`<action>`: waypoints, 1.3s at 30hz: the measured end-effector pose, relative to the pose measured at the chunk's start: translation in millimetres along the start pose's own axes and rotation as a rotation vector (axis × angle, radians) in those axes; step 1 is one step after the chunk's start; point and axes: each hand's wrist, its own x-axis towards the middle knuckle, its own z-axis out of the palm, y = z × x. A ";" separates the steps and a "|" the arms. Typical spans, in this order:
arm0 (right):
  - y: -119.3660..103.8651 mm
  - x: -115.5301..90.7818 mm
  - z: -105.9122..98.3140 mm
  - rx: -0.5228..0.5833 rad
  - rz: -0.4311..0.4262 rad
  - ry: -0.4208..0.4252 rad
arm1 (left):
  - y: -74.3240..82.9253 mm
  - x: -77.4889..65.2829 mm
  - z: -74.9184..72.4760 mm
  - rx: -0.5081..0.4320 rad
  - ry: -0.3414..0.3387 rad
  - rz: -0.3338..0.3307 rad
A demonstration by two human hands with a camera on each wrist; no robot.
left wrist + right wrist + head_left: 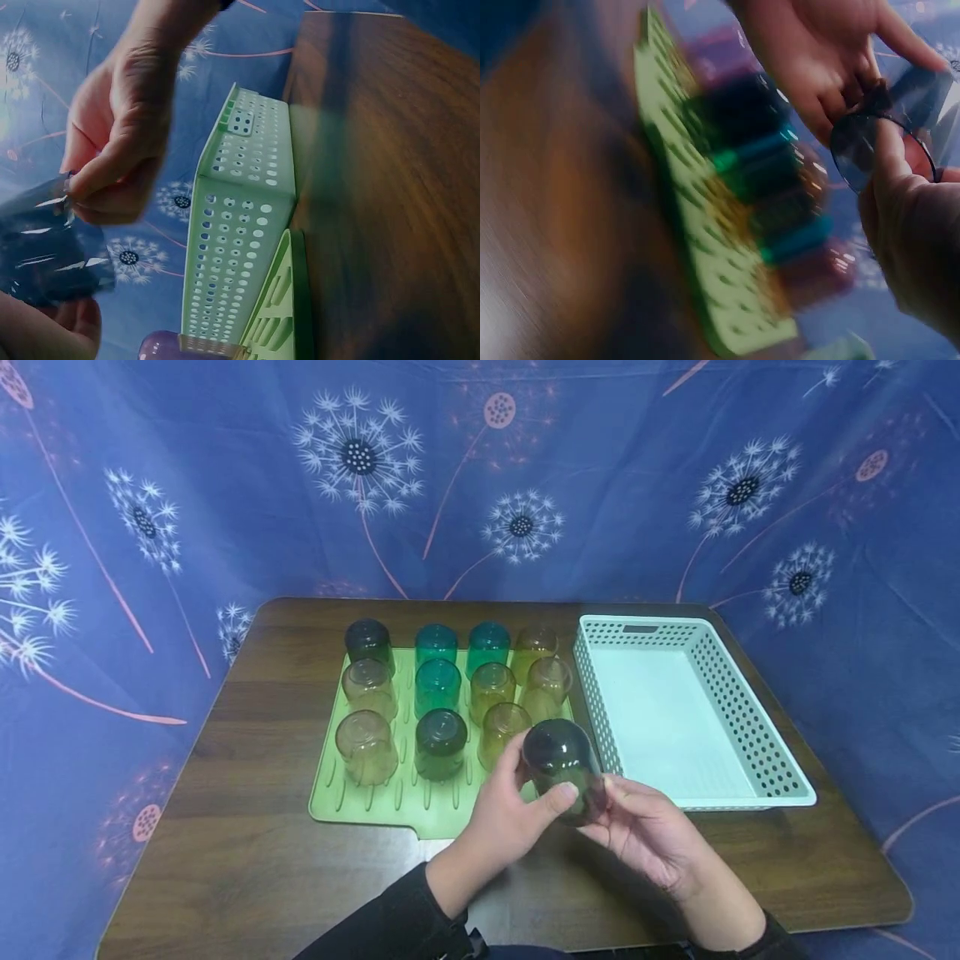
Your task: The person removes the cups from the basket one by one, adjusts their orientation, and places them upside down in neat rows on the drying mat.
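A dark grey drinking glass (562,764) is held up in front of the green drying mat (360,807), tilted with its closed base facing up and away. My left hand (506,814) grips its left side, thumb across the near wall. At the rim, my right hand (648,839) pinches the glass; the right wrist view shows a finger at the round mouth (855,154). Upside-down glasses stand in rows on the mat: smoky ones such as the front dark glass (441,745), teal ones like the middle glass (438,687), and amber ones like the front glass (501,732).
A pale mint perforated basket (600,727) stands right of the mat, its inner floor visible. Both rest on a brown wooden table (247,793). Behind the table hangs a blue dandelion-print cloth (600,468).
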 end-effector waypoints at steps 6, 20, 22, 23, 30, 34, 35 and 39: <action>12.0 9.1 16.1 -0.502 0.068 0.323 | -0.8 7.9 1.9 0.050 0.044 -0.140; 39.8 52.1 -3.1 -0.888 0.015 0.635 | 2.9 24.0 13.7 0.336 0.035 -0.217; 43.1 60.9 -9.0 -0.991 -0.013 0.677 | 2.4 23.9 13.7 0.340 0.046 -0.211; 44.6 64.9 -12.3 -1.049 -0.026 0.689 | 1.8 23.6 13.7 0.344 0.047 -0.207; 50.6 81.6 -29.1 -1.275 0.001 0.768 | -3.0 17.3 13.4 0.367 0.024 -0.154; 50.4 81.4 -32.2 -1.320 0.063 0.783 | -1.3 10.4 13.3 0.423 -0.002 -0.075; 49.8 79.6 -32.5 -1.336 0.074 0.777 | 0.6 8.5 13.3 0.435 0.001 -0.031; 43.3 60.1 -21.6 -1.438 0.095 0.738 | 12.6 1.3 11.0 0.520 0.084 0.201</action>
